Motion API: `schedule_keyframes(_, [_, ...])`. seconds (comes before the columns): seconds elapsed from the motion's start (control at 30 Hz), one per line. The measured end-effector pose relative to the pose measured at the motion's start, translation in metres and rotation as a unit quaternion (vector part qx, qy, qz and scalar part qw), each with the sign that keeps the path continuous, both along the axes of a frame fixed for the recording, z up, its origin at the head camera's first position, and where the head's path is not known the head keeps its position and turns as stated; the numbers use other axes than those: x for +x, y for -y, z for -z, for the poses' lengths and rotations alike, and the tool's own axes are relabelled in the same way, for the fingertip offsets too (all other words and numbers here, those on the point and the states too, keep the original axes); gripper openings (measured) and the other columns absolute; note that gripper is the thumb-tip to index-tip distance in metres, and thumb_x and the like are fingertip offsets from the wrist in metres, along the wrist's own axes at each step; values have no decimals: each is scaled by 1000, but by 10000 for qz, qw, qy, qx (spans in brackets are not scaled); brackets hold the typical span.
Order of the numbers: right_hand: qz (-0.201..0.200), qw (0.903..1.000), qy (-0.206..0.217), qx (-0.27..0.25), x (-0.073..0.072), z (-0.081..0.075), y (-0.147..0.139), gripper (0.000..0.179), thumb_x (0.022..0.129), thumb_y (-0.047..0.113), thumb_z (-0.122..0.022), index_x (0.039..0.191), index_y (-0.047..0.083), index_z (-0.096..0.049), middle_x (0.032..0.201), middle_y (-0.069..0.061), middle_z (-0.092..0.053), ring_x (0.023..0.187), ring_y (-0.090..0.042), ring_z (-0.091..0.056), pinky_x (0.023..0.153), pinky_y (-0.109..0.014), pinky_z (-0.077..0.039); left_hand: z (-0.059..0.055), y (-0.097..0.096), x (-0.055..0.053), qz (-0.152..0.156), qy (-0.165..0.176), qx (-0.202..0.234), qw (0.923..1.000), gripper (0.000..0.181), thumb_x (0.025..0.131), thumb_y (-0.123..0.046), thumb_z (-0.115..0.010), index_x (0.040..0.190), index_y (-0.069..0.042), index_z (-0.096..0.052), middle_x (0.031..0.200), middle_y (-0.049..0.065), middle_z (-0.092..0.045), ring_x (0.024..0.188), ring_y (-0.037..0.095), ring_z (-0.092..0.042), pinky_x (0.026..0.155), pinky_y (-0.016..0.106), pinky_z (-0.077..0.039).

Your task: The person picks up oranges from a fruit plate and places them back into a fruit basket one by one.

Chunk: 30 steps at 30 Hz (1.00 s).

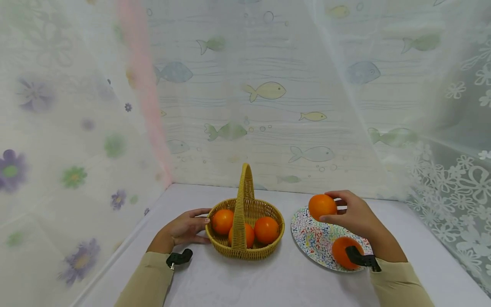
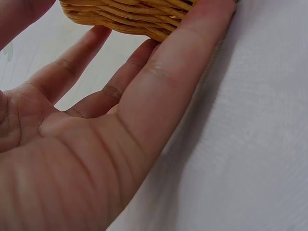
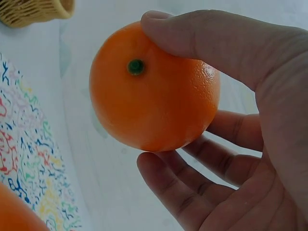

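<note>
In the head view my right hand [image 1: 354,213] grips an orange [image 1: 321,207] above the speckled plate [image 1: 308,238]. The right wrist view shows the thumb on one side of that orange [image 3: 149,96] and fingers on the other, its green stem spot facing the camera. Another orange [image 1: 345,252] lies on the plate, partly hidden by the right wrist strap. My left hand [image 1: 186,228] touches the left side of a yellow wicker basket [image 1: 245,253], fingers fairly straight along its wall. Three oranges sit in the basket, one of them [image 1: 266,230] to the right of the tall handle.
A white cloth [image 1: 268,285] covers the table. Behind it hangs a sheer curtain [image 1: 268,128] printed with fish, and a flowered curtain [image 1: 76,149] runs along the left. Lace-patterned sheeting [image 1: 460,196] hangs on the right. The basket handle [image 1: 244,204] rises high over the basket's middle.
</note>
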State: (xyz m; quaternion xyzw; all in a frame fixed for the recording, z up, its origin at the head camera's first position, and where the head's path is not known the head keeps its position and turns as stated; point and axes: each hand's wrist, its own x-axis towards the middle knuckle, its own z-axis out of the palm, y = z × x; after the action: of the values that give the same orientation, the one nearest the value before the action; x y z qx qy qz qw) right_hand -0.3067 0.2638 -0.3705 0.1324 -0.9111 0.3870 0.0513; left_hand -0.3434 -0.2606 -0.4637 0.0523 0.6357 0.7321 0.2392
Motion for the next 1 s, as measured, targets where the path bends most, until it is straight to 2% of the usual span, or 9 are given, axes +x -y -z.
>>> schedule_keyframes(0.3, [-122,9999,82,-72,-5,1,17,85,78,51,-88,146,12,-54,142,-17,-55,117,-38,-65,84,-44,-63,-5,-1,2,78,-161,-205,9996,65,101,-17,-66,158,-5,-37,154,16,-49,124,29,-62,96,63,-55])
schedule_keyframes(0.53, [-256,9996,50,-89,-11,3,31,83,77,51,-89,144,14,-55,139,-14,-57,115,-35,-65,84,-43,-63,-7,-2,2,-57,-283,-382,9989,67,99,-18,-68,157,0,-38,149,17,-54,120,28,-65,94,61,-57])
schedule_keyframes(1.0, [-515,9977,184,-394,-23,5,67,81,75,47,-91,142,17,-57,138,-10,-60,119,-34,-66,86,-42,-63,-6,-2,0,-95,-254,-467,9985,68,98,-19,-69,156,0,-40,150,17,-54,121,28,-65,95,60,-57])
